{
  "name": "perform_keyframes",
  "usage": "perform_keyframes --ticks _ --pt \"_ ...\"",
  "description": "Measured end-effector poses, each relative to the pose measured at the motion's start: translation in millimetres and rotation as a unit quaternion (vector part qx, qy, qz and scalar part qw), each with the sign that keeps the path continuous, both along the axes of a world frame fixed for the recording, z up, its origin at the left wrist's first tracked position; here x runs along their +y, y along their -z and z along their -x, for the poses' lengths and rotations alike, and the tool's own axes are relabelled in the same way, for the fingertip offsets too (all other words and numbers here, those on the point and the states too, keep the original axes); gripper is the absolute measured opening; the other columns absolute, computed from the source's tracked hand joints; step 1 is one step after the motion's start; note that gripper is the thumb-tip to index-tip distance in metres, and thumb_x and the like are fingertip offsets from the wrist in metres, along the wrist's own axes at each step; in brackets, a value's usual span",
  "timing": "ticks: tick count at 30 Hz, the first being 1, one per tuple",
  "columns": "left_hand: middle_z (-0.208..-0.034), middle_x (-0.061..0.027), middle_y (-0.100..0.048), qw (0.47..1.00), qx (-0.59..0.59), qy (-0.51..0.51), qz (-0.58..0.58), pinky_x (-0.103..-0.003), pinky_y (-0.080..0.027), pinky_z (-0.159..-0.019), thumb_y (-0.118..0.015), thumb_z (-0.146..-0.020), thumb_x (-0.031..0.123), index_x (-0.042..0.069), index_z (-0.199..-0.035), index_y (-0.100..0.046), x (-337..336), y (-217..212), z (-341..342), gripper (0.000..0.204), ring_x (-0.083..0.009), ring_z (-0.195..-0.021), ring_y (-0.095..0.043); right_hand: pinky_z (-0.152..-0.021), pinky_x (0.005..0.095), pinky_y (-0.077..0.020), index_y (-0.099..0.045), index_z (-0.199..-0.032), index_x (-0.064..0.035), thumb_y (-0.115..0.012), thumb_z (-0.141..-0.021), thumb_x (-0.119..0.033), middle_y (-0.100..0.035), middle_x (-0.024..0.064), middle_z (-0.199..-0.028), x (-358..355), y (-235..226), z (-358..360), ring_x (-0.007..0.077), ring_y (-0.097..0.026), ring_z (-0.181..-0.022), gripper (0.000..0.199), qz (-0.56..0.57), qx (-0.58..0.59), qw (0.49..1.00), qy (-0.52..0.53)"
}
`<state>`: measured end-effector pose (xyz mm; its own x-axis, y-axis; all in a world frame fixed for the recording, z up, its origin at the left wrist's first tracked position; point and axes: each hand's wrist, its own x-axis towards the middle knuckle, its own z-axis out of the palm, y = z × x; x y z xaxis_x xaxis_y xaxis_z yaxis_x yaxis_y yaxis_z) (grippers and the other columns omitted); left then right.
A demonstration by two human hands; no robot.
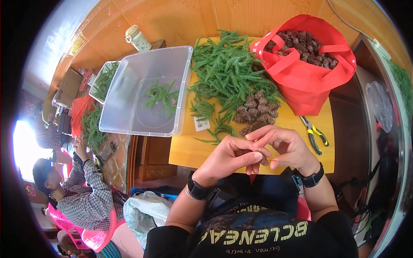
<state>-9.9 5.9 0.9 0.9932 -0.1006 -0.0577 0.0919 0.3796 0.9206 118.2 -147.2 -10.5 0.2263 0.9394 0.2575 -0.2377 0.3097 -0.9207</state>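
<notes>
My left hand (234, 155) and my right hand (287, 146) meet over the front edge of the yellow table (193, 157). Both are closed, fingertips together around a small brown pine cone (264, 161), mostly hidden by the fingers. A thin strand seems to run between the fingertips, too small to make out. Just beyond my fingers lies a heap of loose pine cones (258, 109). Behind it spreads a big pile of green artificial pine sprigs (228, 73). Pliers with yellow and black handles (315, 135) lie to the right of my right hand.
A red bag (301, 92) full of pine cones stands at the back right. On the left is a clear plastic bin (129, 92) with a few sprigs (161, 95). A white tag (201, 124) lies near the pile. Farther left, a person in a checked shirt (88, 200) sits working.
</notes>
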Motion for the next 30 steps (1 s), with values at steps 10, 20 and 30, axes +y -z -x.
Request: perform_keyframes --ticks 10,20,30 --pt "-0.079 -0.0042 -0.064 0.999 -0.015 -0.020 -0.033 -0.020 -0.050 -0.057 -0.061 -0.087 0.009 -0.002 -0.096 -0.065 -1.4 0.2 0.5 0.015 -0.0070 -0.066 -0.059 -0.091 0.0371 -0.0437 -0.067 -0.087 -0.0025 -0.079 -0.065 -0.009 -0.061 0.0099 -0.100 1.2 -2.1 6.8 0.0252 -0.055 -0.105 0.026 0.017 0.029 0.997 0.063" --pt "-0.081 -0.0049 -0.062 0.996 -0.032 -0.067 -0.043 -0.021 -0.050 -0.060 -0.062 -0.085 0.009 -0.003 -0.094 -0.063 -7.5 4.5 -0.1 0.015 -0.0082 -0.070 -0.060 -0.087 0.0367 -0.0444 -0.064 -0.077 -0.0044 -0.077 -0.066 -0.006 -0.062 0.0079 -0.093 2.0 8.9 13.7 0.0251 -0.056 -0.100 0.017 -0.033 0.043 0.992 0.117" --pt "-0.085 -0.0061 -0.062 0.990 -0.063 -0.067 0.107 -0.023 -0.052 -0.062 -0.065 -0.082 0.004 -0.001 -0.095 -0.059 -13.8 15.2 -3.4 0.014 -0.0111 -0.074 -0.062 -0.083 0.0345 -0.0457 -0.060 -0.075 -0.0026 -0.069 -0.072 0.003 -0.060 0.0101 -0.092 -8.0 -3.0 15.6 0.0249 -0.055 -0.096 0.010 -0.017 0.001 0.989 0.149"
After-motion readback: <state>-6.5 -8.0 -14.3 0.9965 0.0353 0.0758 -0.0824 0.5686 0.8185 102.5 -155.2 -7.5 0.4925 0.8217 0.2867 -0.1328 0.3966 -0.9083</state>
